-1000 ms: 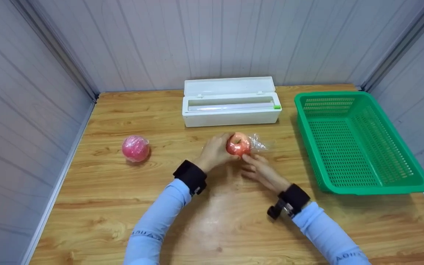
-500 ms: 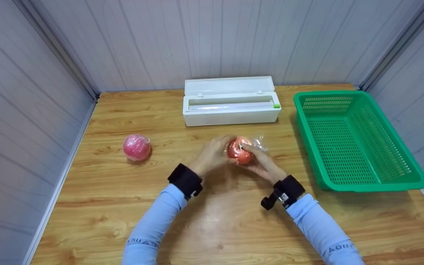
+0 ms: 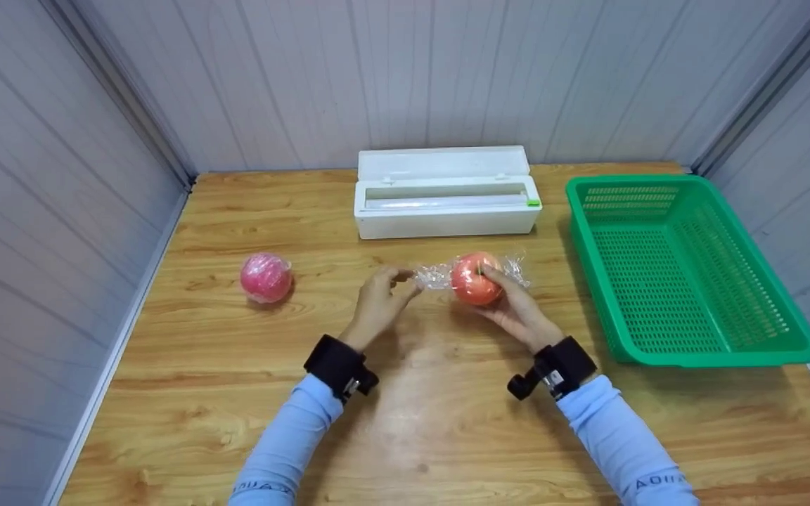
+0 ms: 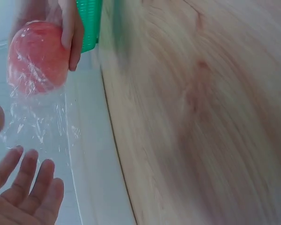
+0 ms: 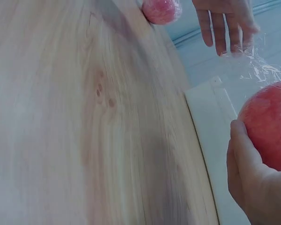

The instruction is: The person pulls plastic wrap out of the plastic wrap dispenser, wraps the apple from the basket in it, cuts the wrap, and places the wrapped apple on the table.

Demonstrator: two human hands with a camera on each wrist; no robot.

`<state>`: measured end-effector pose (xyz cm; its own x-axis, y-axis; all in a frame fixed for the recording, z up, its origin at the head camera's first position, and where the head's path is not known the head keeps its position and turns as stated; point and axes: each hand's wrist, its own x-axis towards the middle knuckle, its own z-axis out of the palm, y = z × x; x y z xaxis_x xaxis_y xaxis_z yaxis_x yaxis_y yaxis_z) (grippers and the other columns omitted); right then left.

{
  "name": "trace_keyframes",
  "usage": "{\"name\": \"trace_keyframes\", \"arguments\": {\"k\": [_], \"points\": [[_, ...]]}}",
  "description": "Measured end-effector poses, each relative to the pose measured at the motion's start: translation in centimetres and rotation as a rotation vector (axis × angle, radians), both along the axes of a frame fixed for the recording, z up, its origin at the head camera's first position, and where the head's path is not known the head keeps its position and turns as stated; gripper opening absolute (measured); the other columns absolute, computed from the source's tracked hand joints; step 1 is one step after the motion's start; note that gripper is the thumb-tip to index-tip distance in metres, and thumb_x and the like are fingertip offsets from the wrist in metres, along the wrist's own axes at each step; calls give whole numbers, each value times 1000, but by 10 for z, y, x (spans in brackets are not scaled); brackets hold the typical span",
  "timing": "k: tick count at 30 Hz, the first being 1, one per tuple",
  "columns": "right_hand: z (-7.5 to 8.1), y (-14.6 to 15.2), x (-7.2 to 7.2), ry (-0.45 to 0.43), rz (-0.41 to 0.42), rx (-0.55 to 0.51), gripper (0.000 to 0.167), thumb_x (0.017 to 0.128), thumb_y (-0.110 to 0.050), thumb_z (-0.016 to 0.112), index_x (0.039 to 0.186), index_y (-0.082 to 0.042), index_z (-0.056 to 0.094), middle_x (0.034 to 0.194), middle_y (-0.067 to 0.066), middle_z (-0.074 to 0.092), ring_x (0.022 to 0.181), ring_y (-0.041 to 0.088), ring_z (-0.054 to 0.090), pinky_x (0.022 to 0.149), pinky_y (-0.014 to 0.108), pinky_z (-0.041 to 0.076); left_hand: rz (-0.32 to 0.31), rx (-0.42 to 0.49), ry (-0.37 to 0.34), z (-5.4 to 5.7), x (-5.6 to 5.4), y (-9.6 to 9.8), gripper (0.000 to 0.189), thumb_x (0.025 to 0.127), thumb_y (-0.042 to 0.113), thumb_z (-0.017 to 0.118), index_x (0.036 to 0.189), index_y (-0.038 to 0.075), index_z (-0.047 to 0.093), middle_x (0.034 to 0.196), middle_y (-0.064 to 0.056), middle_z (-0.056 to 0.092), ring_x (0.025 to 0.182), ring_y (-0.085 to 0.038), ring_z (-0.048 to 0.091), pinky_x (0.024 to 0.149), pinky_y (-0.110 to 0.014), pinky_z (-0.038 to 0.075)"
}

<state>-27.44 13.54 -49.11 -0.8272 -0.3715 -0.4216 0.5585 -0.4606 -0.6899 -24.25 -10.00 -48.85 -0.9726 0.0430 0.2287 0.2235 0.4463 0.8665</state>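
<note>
In the head view an apple (image 3: 473,280) wrapped in clear cling film is held by my right hand (image 3: 517,313), thumb on top near the stem and fingers round its side. Loose cling film (image 3: 434,276) sticks out from the apple's left, and another crumpled end from its right. My left hand (image 3: 379,299) is by the tip of the left film end. In the left wrist view its fingers (image 4: 40,183) are spread and the thumb stands apart, with the film just beyond them. The right wrist view shows the right hand's fingers curled against the apple (image 5: 271,124).
A second film-wrapped pinkish-red fruit (image 3: 266,279) sits on the wooden table (image 3: 405,436) at the left. Behind the hands stands a white cling film box (image 3: 447,223), lid up, roll inside. A green plastic basket (image 3: 714,362) stands at the right. Panel walls enclose the back and sides.
My left hand has come off the apple and moved left, and the film end there now shows stretched out. My right hand has taken a fuller grip on the apple, which has shifted slightly right.
</note>
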Motion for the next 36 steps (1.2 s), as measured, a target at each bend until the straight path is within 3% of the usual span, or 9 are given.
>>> {"name": "trace_keyframes", "arguments": {"k": [5,12,18,22,26,29,32,36], "points": [[3,2,3,15,24,64,84,85,-27,64,147,-15,10,147,17,20,132,31,32,98,37,45,76,104,-10,5,-7,2,16,88,13,59,93,-1,62,95,-15,64,93,-26,62,88,-36,50],[3,3,7,59,36,131,78,87,-30,60,147,-13,13,146,18,24,129,31,36,98,37,45,146,252,-39,6,-14,-7,18,93,16,52,88,-2,57,83,-14,60,78,-23,58,72,-28,51],[7,5,5,52,23,117,77,87,-31,60,146,-16,13,145,16,25,126,30,39,97,37,45,83,407,-130,6,-14,-6,25,89,13,58,104,-5,50,95,-13,59,88,-21,58,81,-27,52],[7,4,4,39,3,83,79,87,-30,60,147,-17,11,146,16,22,129,30,36,100,39,42,43,458,-126,2,-10,-7,25,80,-2,64,97,-3,46,86,-7,56,81,-14,56,76,-25,52],[7,3,1,44,-21,67,79,87,-31,60,147,-17,11,146,16,22,130,30,35,101,40,41,-67,411,-159,-1,-6,-8,17,81,-9,56,97,-6,54,94,-12,61,75,-11,56,70,-24,52],[6,3,1,62,-14,104,81,86,-32,61,148,-18,9,147,17,22,130,31,34,98,38,44,-127,354,-220,-1,-5,-8,27,84,-7,51,108,-1,62,110,-13,62,80,-13,55,74,-27,50],[6,2,3,63,4,124,81,86,-31,61,147,-16,10,147,18,22,131,31,34,96,37,46,-129,361,-252,0,-6,-7,30,85,-3,53,114,1,62,114,-15,61,88,-16,58,82,-31,50],[5,1,6,63,24,132,76,87,-28,59,147,-13,14,146,18,25,130,32,35,96,38,46,-74,401,-240,0,-10,-4,30,84,1,60,114,-1,61,112,-19,61,89,-15,60,83,-29,52]]}}
